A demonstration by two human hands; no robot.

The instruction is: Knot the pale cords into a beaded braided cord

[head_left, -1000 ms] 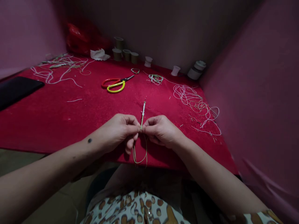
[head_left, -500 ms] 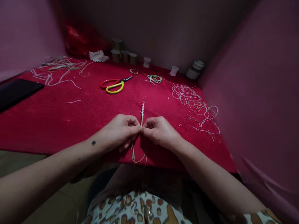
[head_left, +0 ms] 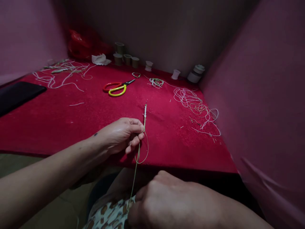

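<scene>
A thin braided cord (head_left: 145, 112), white at its far part and green nearer me, stretches away from me on the red cloth. My left hand (head_left: 126, 133) is closed, with thumb and forefinger pinching the green part. Below that pinch a loop of green cord (head_left: 148, 144) hangs over the cloth's front edge. My right hand (head_left: 159, 197) is low, over my lap, its fingers closed. From there a strand of green cord (head_left: 134, 178) runs up taut toward my left hand. The right fingertips are partly hidden behind the hand.
Scissors (head_left: 118, 87) with red and yellow handles lie beyond my left hand. Tangled cord (head_left: 190, 100) is on the right, more tangled cord (head_left: 64, 70) at the back left. Several spools (head_left: 128, 59) and a white jar (head_left: 196, 73) line the back wall. A black flat object (head_left: 20, 95) lies left.
My right hand has left the pinch point beside my left hand and come down toward me, drawing a green strand out straight. The left hand keeps its pinch in place.
</scene>
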